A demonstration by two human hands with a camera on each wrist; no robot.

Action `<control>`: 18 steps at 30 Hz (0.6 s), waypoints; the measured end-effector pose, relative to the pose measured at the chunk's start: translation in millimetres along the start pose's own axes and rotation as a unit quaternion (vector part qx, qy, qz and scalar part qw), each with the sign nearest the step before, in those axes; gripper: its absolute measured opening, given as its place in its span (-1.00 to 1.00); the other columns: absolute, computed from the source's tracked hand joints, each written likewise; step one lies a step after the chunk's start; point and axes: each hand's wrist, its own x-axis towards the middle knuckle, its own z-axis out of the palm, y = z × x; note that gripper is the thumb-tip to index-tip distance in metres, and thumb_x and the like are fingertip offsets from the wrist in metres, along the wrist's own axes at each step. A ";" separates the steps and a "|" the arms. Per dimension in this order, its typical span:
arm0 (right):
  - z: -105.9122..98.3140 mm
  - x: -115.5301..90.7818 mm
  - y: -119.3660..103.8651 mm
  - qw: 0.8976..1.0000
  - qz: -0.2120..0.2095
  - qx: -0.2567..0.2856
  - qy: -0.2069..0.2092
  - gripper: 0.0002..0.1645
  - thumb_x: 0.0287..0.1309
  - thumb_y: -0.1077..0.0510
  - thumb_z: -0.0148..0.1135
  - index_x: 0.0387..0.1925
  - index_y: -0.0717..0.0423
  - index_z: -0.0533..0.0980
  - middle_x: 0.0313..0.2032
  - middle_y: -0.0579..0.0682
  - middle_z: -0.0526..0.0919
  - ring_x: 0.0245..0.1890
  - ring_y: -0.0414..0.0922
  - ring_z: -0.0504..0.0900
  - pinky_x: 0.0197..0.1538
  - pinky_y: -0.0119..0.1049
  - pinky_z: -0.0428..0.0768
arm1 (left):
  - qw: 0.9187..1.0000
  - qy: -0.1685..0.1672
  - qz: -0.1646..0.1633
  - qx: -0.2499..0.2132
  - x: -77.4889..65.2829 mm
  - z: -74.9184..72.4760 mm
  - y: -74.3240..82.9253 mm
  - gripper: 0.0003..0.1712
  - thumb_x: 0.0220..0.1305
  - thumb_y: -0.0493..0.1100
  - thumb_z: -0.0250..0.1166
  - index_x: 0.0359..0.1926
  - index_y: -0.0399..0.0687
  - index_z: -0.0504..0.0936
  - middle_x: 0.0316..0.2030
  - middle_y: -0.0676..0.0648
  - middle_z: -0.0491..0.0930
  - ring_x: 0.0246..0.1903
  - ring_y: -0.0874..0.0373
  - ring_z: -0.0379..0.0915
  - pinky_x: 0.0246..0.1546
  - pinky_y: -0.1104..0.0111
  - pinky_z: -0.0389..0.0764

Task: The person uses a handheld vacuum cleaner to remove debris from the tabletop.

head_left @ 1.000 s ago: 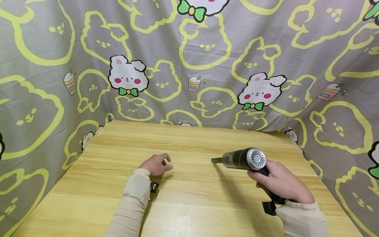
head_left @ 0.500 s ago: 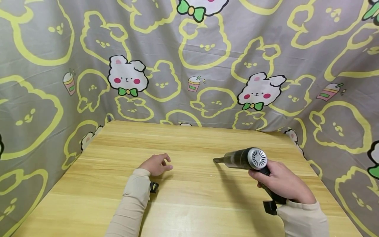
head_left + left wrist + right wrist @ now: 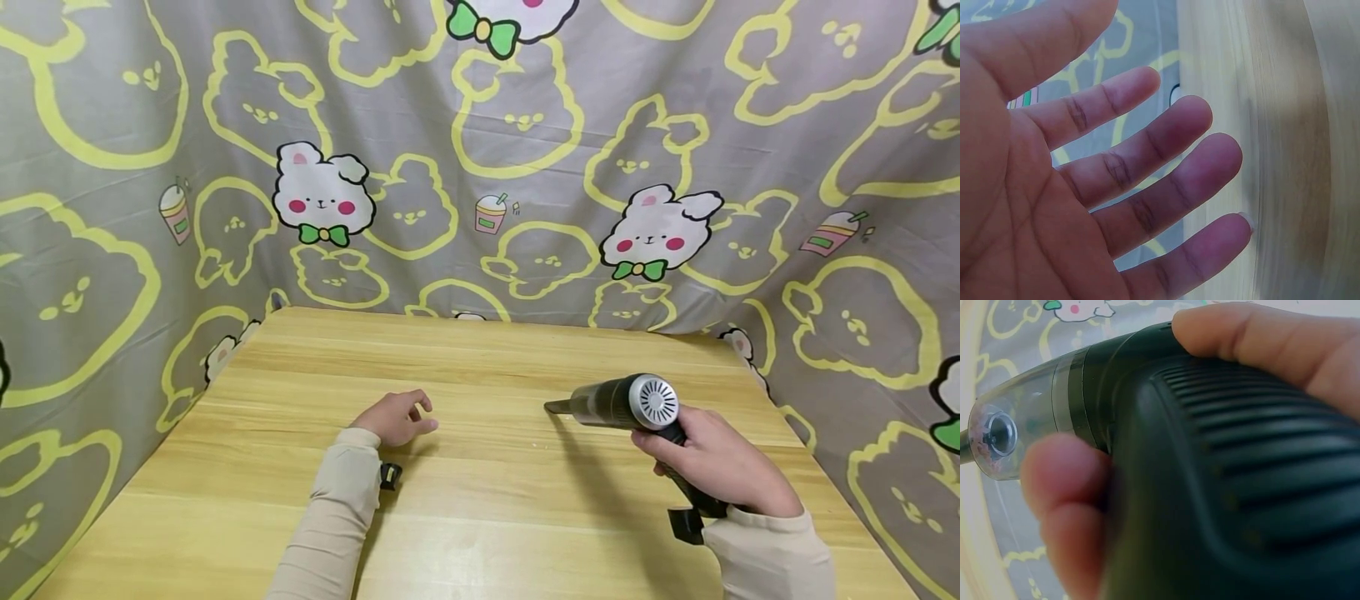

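Observation:
My right hand [image 3: 723, 462] grips the ribbed black handle of a handheld vacuum cleaner [image 3: 611, 402]. Its dark narrow nozzle [image 3: 557, 407] points left, with the tip right at the tabletop. Through the clear dust cup [image 3: 1029, 422] in the right wrist view, small pinkish bits show around a metal ring. A few pale crumbs [image 3: 536, 445] lie on the wood just below and left of the nozzle. My left hand [image 3: 395, 418] rests on the table to the left, holding nothing. In the left wrist view its fingers [image 3: 1175, 181] are spread and loosely bent.
The wooden table [image 3: 450, 508] fills the lower part of the head view. A grey curtain [image 3: 420, 108] with yellow outlines and bunny faces hangs behind it and along both sides. Each wrist carries a small black camera mount [image 3: 390, 476].
The vacuum cleaner and its nozzle have shifted slightly to the right with my right hand. More pale specks show near the nozzle. My left hand has stayed in place.

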 end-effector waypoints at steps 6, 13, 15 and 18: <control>-1.4 -2.4 2.4 1.000 0.005 -0.009 0.005 -0.69 0.28 -0.10 0.14 -0.21 0.05 0.51 -0.61 -0.15 0.58 -0.56 -0.26 0.54 -0.36 -0.21 0.51 | 1.000 -0.006 0.003 -0.003 0.7 2.6 5.4 -0.71 0.31 -0.05 0.23 -0.04 -0.10 0.50 -0.23 -0.15 0.59 -0.29 0.04 0.51 -0.22 0.10 0.56; -3.9 -5.4 2.5 1.000 0.006 -0.004 0.009 -0.70 0.28 -0.08 0.14 -0.20 0.07 0.50 -0.61 -0.14 0.57 -0.56 -0.26 0.55 -0.36 -0.21 0.51 | 1.000 -0.006 0.010 0.003 3.3 8.3 8.0 -0.72 0.31 -0.05 0.24 -0.07 -0.09 0.51 -0.25 -0.14 0.60 -0.29 0.06 0.52 -0.19 0.10 0.56; -4.6 -6.1 2.4 1.000 0.007 -0.005 0.010 -0.70 0.28 -0.08 0.14 -0.20 0.07 0.50 -0.61 -0.14 0.57 -0.56 -0.25 0.55 -0.36 -0.21 0.51 | 1.000 -0.006 0.013 0.003 3.5 9.5 9.1 -0.72 0.30 -0.05 0.24 -0.07 -0.09 0.51 -0.25 -0.14 0.61 -0.29 0.06 0.52 -0.19 0.10 0.56; -5.6 -6.9 3.1 1.000 0.009 -0.007 0.011 -0.69 0.28 -0.08 0.14 -0.19 0.09 0.50 -0.61 -0.14 0.58 -0.56 -0.24 0.55 -0.37 -0.21 0.51 | 1.000 -0.008 0.017 0.004 3.2 10.6 11.5 -0.72 0.30 -0.05 0.24 -0.07 -0.10 0.51 -0.26 -0.14 0.61 -0.30 0.06 0.52 -0.18 0.10 0.56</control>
